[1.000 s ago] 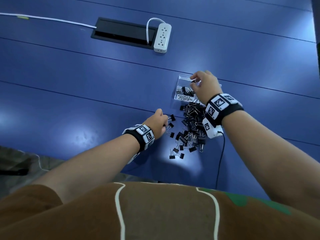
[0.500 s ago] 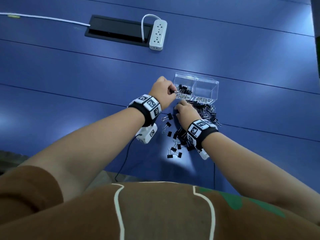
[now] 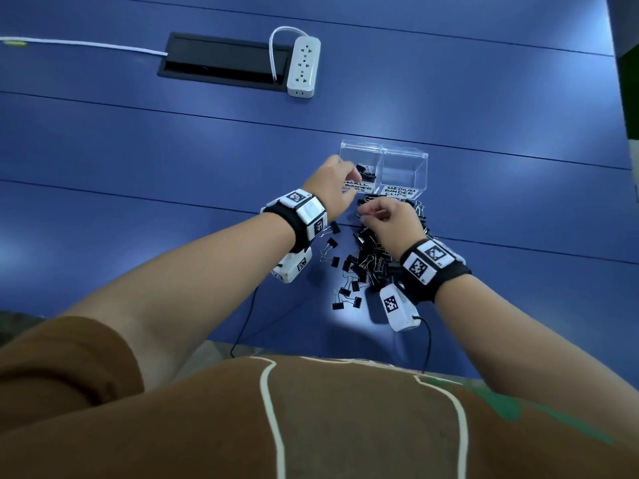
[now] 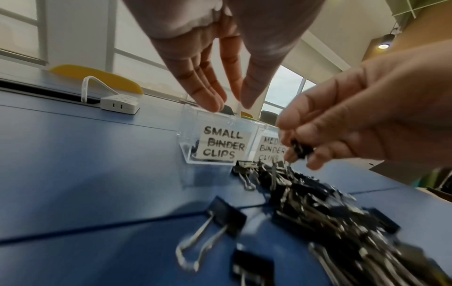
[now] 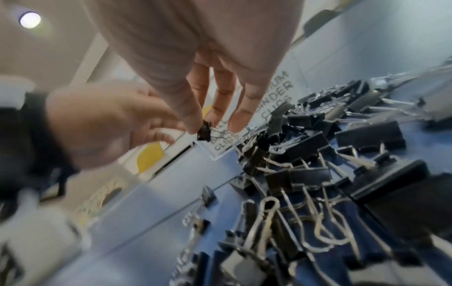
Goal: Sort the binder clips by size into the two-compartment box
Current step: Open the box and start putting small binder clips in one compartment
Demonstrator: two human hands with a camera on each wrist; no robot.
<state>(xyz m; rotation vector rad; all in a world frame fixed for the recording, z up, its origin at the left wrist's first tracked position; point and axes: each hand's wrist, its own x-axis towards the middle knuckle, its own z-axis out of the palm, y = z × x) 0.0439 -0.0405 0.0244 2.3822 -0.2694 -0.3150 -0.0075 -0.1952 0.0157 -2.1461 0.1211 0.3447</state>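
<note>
A clear two-compartment box [image 3: 404, 154] stands on the blue table, labelled SMALL BINDER CLIPS on its left half and MEDIUM BINDER CLIPS on its right. A few black clips lie in the small compartment [image 3: 363, 172]. My left hand [image 3: 342, 179] hovers over that compartment's front rim; in the left wrist view its fingers [image 4: 208, 96] are straight and spread, with nothing between them. My right hand [image 3: 368, 210] is just in front of the box and pinches a small black binder clip [image 5: 204, 132] between thumb and fingers. Below it lies the pile of mixed black clips [image 3: 370, 261].
A white power strip [image 3: 303, 67] and a black cable recess [image 3: 221, 60] sit far back on the table, with a white cable running left. Loose clips [image 3: 345, 302] lie toward the near table edge. Thin black wrist-camera cables hang off that edge.
My left hand, which pinched a clip at the small compartment half a second ago, now has its fingers spread. My right hand has risen from the pile with a small clip.
</note>
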